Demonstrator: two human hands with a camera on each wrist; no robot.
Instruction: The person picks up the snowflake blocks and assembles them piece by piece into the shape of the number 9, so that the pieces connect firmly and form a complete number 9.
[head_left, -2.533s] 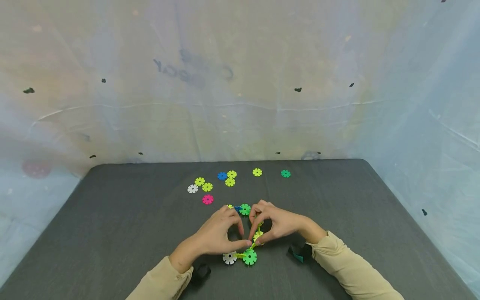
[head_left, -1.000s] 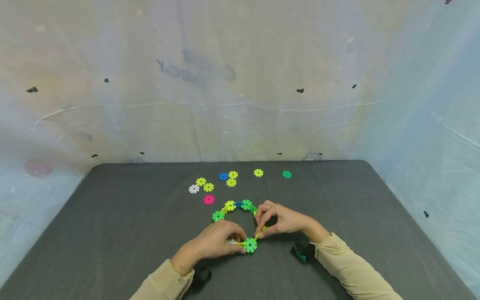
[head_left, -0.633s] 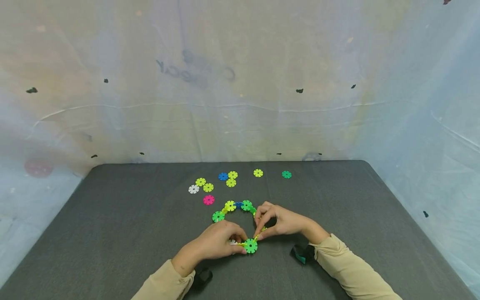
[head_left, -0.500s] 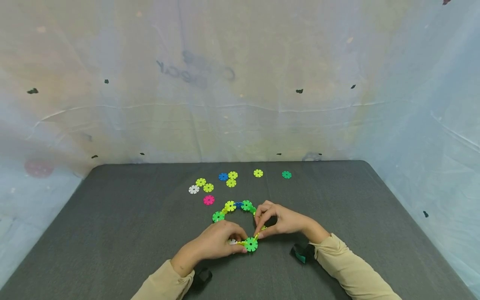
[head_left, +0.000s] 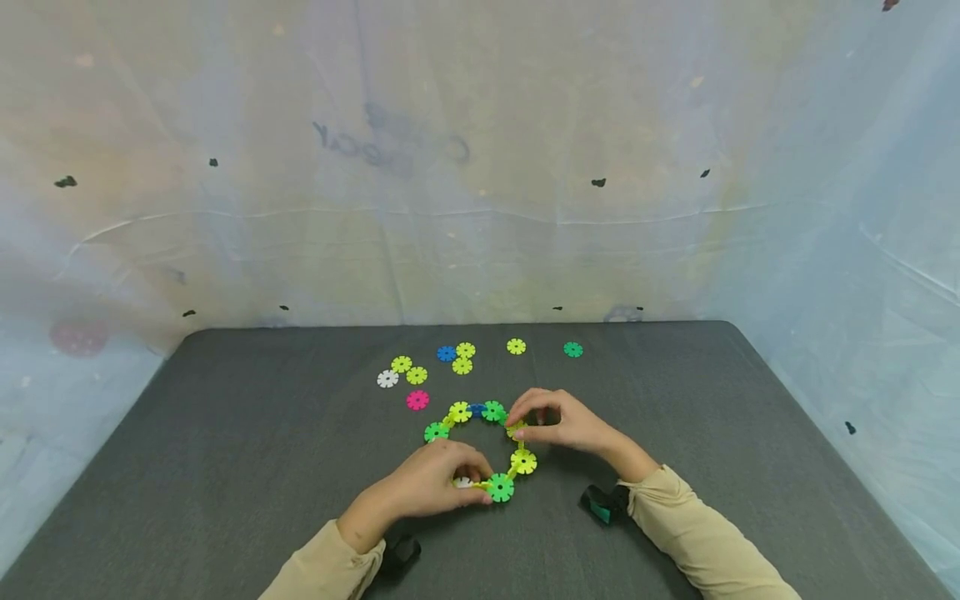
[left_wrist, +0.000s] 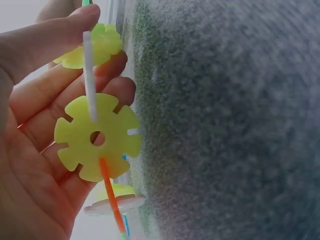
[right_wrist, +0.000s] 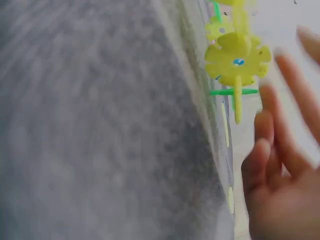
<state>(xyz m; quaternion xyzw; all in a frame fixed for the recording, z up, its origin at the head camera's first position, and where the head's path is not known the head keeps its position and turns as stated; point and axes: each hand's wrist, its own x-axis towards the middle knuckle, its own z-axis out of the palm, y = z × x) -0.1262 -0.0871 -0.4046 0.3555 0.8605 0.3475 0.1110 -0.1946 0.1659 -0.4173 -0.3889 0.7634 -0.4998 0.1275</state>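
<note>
Notched plastic discs are slotted together into a ring on the table in the head view; a green disc (head_left: 501, 487) forms its near end and a white disc (head_left: 463, 482) shows beside it. My left hand (head_left: 442, 477) pinches the ring there, thumb at the green disc's edge. In the left wrist view a yellow disc (left_wrist: 97, 137) joins a white and an orange one in front of my fingers. My right hand (head_left: 562, 422) is at the ring's right side, fingertips by a yellow disc (head_left: 516, 430). In the right wrist view its blurred fingers stand apart from the yellow disc (right_wrist: 237, 59).
Loose discs lie beyond the ring: a pink disc (head_left: 417, 400), a white disc (head_left: 387, 378), a blue disc (head_left: 447, 353), a green disc (head_left: 573, 349) and several yellow ones. Black straps (head_left: 604, 505) hang by both wrists. A plastic sheet (head_left: 480, 208) stands behind the grey table (head_left: 262, 450).
The ring was shifted away from me and its left part came into view. Just now my right hand has let go of the near-right yellow disc and moved farther up the ring. My left hand stays.
</note>
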